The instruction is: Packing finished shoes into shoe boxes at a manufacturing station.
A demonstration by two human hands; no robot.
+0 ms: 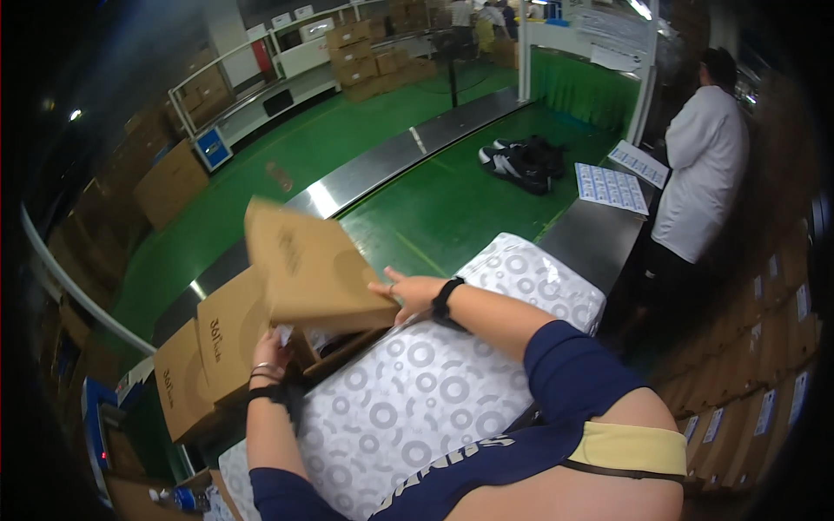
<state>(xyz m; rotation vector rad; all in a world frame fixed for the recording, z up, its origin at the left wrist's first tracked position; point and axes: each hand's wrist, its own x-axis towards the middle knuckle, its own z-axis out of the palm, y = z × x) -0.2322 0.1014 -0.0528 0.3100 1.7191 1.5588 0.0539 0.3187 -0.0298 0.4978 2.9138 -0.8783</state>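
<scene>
A brown cardboard shoebox lid (pixel 317 265), smeared by motion, stands tilted up over an open shoebox (pixel 352 349). Some paper and dark contents show inside, partly hidden. My right hand (pixel 410 293) touches the lid's right corner, its thumb and fingers spread apart. Below the lid's left corner, my left hand (pixel 271 352) has curled fingers beside a small whitish bit; what they grip is not clear. Under my forearms lies a wide surface wrapped in white paper with grey rings (pixel 426 382).
Closed brown shoeboxes (pixel 228 334) stand at the left. Beyond runs a green conveyor belt (pixel 417 234) with metal rails, carrying a pair of dark shoes (pixel 521 163). Label sheets (pixel 611 188) lie on the right ledge, near a person in white (pixel 705 165). Stacked boxes (pixel 747 417) fill the right.
</scene>
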